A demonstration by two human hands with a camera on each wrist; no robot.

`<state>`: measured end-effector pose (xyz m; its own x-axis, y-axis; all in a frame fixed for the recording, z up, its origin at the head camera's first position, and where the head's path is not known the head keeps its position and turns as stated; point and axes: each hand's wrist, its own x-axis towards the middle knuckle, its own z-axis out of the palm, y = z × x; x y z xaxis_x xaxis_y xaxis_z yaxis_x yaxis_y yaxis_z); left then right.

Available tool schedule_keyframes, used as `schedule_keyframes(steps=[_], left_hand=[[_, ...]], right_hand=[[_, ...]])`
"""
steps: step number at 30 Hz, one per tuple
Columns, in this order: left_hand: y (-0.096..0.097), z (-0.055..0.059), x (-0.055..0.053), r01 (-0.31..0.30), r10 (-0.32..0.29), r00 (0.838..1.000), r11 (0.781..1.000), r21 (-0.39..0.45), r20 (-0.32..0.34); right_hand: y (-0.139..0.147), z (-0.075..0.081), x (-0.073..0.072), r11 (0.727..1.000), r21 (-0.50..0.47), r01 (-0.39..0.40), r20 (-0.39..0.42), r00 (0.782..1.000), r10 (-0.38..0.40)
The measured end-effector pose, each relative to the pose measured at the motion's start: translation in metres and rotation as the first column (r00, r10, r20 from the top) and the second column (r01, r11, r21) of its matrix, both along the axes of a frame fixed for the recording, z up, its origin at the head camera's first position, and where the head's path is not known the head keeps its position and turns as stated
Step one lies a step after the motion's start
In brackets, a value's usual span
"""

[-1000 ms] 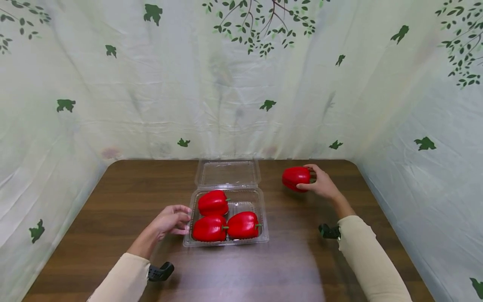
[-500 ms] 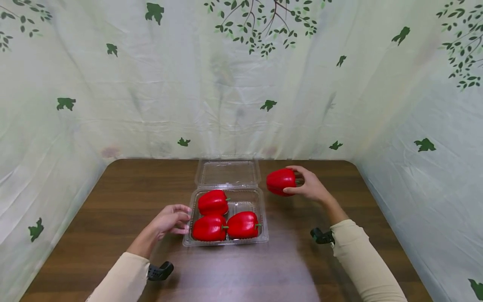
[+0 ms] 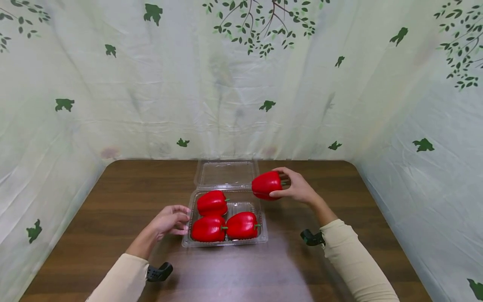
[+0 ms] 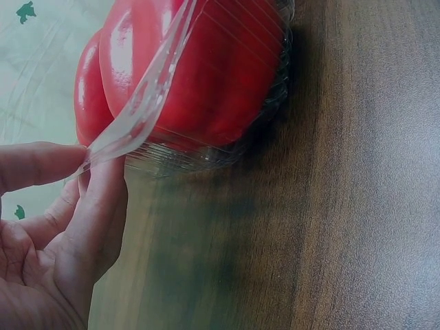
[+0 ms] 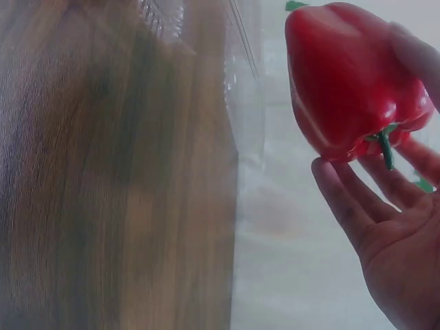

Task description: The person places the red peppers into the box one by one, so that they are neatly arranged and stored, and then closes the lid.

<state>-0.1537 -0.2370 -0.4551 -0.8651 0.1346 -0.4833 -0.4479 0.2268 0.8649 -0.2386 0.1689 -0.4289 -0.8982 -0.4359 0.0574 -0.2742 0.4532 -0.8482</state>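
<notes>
A clear plastic clamshell container (image 3: 262,235) lies with its lid folded back on the table. Inside are three red bell peppers: one at the back left (image 3: 212,203), one at the front left (image 3: 208,229) and one at the front right (image 3: 242,225). My left hand (image 3: 171,220) pinches the container's left rim between thumb and fingers, as the left wrist view shows. My right hand (image 3: 296,186) grips a fourth red bell pepper (image 5: 350,82) by its stem end. That pepper is held up over the container's back right corner, its green stem pointing toward my palm.
The raised lid (image 3: 227,174) lies toward the table's far edge. The brown wooden table (image 3: 241,272) extends on both sides of the container. A pale leaf-printed curtain (image 3: 237,84) hangs behind it.
My right hand has carried the bell pepper leftward and slightly nearer, from the table's right side to the container's back right corner. The left hand stays at the rim.
</notes>
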Motion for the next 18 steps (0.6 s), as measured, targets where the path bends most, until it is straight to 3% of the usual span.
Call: schedule_keyframes(steps=[7, 18], left_hand=[[-0.001, -0.001, 0.001, -0.001, 0.001, 1.000, 1.000, 0.002, -0.001], [-0.001, -0.001, 0.001, 0.000, 0.000, 1.000, 1.000, 0.002, -0.007]], right_hand=[[-0.012, 0.001, 0.000, 0.999, -0.020, -0.042, 0.002, 0.999, 0.042], [-0.029, 0.003, 0.000, 0.993, 0.038, -0.115, -0.041, 0.992, 0.117]])
